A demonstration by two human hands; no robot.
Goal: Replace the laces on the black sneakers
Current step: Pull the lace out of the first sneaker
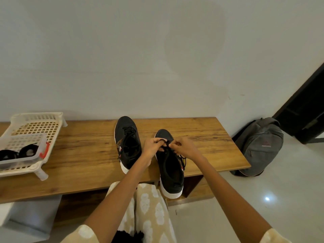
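Only print showing is a small reddish logo with a line of lettering under it on the front of the grey backpack (259, 146), too blurred to read. The left black sneaker (128, 144) is showing red-and-white side markings, not legible either. No readable text, numbers or signs anywhere.

Bare bench (84, 151) between basket (35, 130), sneaker (128, 142)

beige white-printed sleeves (84, 233), bare forearms
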